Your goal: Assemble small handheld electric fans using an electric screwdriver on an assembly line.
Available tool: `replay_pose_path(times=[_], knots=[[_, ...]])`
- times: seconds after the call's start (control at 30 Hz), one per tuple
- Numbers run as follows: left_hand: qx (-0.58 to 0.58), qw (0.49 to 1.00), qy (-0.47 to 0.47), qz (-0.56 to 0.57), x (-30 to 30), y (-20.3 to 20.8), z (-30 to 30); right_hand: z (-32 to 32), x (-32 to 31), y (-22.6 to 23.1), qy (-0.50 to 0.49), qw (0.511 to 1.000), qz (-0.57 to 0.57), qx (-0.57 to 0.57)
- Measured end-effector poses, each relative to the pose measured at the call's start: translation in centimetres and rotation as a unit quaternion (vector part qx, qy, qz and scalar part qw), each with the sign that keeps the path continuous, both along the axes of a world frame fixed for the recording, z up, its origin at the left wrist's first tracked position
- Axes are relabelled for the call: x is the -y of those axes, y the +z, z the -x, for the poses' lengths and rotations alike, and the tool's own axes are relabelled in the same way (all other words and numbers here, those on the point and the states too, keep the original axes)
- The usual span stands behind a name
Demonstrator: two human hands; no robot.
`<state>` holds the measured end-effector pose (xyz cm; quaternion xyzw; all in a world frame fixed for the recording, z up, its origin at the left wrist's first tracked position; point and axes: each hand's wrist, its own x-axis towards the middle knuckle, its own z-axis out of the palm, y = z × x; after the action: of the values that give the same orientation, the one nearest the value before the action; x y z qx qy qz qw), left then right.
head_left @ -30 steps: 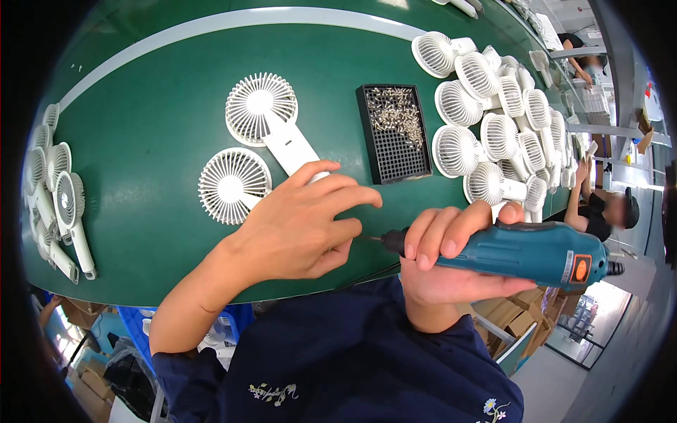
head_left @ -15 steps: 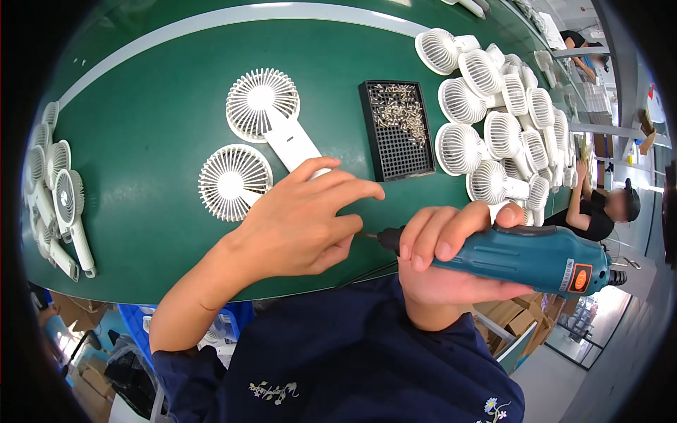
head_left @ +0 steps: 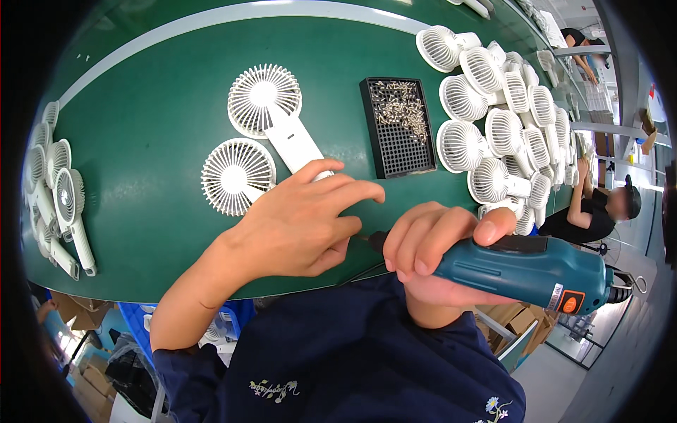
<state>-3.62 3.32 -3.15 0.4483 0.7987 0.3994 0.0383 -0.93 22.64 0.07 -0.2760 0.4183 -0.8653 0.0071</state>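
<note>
Teal driver (head_left: 508, 268) clamped in right hand (head_left: 427, 241), can't tell hold of left hand (head_left: 300, 222), 2 fans (head_left: 264, 95) in play, heaps (head_left: 504, 132) either side, finished share unclear.

Head-worn fisheye — facing down, near the hands (head_left: 300, 224), above a green table (head_left: 155, 141)

A teal electric screwdriver (head_left: 518, 271) points left toward a white round-headed fan (head_left: 235, 179), handle mostly hidden, beside a second fan (head_left: 282, 127) on the worktop (head_left: 155, 141).
</note>
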Motion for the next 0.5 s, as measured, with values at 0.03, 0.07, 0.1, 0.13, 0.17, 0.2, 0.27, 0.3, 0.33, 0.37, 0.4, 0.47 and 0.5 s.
replay_pose_path(times=[0.03,0.07,0.1,0.13,0.17,0.2,0.27,0.3,0.33,0.37,0.4,0.47,0.5], knots=[[0.002,1.0,0.001,-0.001,0.0,0.0,0.0,0.0,-0.1,-0.1,0.0,1.0,0.0,0.0],[0.004,1.0,0.001,-0.002,-0.1,-0.1,0.0,0.0,-0.1,-0.1,0.001,1.0,0.0,-0.003],[0.004,1.0,0.002,-0.002,0.0,-0.1,0.0,0.0,-0.1,-0.2,0.003,1.0,0.001,-0.006],[0.008,1.0,-0.009,0.0,0.0,-0.1,0.0,0.0,-0.2,-0.2,0.003,1.0,0.001,-0.006],[0.013,1.0,-0.019,0.001,0.1,0.0,0.1,0.0,-0.3,-0.3,-0.002,1.0,0.002,0.0],[0.013,1.0,-0.018,0.001,0.1,0.1,0.1,0.0,-0.3,-0.3,-0.007,1.0,0.003,0.006],[0.05,0.997,0.013,-0.057,0.2,0.4,0.1,-0.2,-0.2,-0.1,-0.027,1.0,0.007,0.005],[0.05,0.997,0.014,-0.057,0.3,0.3,0.2,-0.3,-0.1,0.0,-0.048,0.999,0.011,0.004],[0.056,0.995,0.036,-0.077,0.5,0.0,0.5,-0.4,0.1,0.1,-0.064,0.998,0.013,-0.011],[0.062,0.992,0.059,-0.097,0.7,-0.1,0.6,-0.7,0.3,0.2,-0.079,0.997,0.007,-0.023],[0.058,0.989,0.084,-0.108,0.4,0.2,0.5,-1.0,0.7,0.4,-0.093,0.995,0.001,-0.034],[0.046,0.99,0.098,-0.092,0.0,-0.5,0.3,-1.7,1.9,0.8,-0.096,0.994,-0.001,-0.043],[0.031,0.991,0.107,-0.079,-0.3,-0.7,0.3,-1.8,2.1,1.1,-0.081,0.995,-0.017,-0.05]])
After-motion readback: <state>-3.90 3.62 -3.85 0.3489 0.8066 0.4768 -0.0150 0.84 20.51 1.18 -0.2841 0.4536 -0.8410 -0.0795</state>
